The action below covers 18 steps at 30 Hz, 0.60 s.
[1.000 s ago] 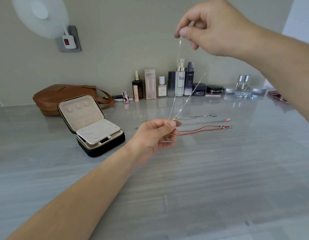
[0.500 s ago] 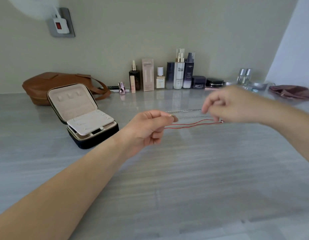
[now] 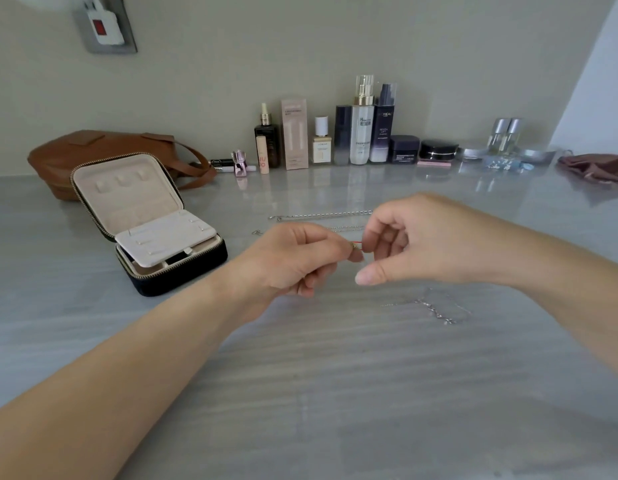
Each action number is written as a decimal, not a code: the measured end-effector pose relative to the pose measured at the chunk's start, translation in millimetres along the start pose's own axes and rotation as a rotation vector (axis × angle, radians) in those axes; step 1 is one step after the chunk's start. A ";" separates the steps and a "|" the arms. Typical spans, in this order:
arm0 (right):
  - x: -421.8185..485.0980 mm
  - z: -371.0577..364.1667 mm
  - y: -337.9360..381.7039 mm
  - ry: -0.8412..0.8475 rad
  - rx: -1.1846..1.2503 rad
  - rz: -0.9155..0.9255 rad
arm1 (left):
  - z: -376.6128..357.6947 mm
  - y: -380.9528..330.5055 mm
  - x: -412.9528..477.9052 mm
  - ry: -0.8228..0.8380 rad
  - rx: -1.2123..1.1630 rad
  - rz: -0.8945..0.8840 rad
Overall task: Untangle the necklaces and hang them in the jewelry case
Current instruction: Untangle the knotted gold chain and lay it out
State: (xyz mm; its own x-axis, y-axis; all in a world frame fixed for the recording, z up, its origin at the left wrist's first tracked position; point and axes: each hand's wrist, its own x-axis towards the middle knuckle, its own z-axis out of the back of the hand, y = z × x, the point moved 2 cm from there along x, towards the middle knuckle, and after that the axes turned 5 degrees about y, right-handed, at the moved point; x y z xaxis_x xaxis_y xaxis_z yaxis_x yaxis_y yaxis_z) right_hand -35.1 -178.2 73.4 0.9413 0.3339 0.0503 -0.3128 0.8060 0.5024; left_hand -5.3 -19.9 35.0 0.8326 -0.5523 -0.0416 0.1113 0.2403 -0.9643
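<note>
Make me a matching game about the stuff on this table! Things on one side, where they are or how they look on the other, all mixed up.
Things:
1. brown leather bag
2. black zip-up jewelry case
3. small gold pendant
4. fine silver chain

Places or states:
a. pinched by the left hand
b. lying loose on the grey table
c. by the wall, behind the case
d. open, lid up

Pairs: 1-c, 2-d, 3-a, 4-b

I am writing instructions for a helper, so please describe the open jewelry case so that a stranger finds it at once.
Look at the left part of the grey streaked table, where a brown leather bag lies at the back. Directly in front of it stands the black square jewelry case. Only it is open, its zip-edged lid raised, showing cream lining.
</note>
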 end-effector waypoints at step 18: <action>1.1 -11.5 -14.2 -0.139 0.662 -0.010 | 0.1 -13.2 -5.8 -0.046 0.167 -0.145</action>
State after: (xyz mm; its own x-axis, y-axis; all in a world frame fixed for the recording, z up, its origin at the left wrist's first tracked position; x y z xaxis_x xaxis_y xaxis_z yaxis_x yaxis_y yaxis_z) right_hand -31.1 -183.6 56.4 0.9652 0.2261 0.1311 -0.2016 0.3248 0.9240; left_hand -11.5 -19.9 48.0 0.8247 -0.5549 0.1095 0.3166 0.2925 -0.9023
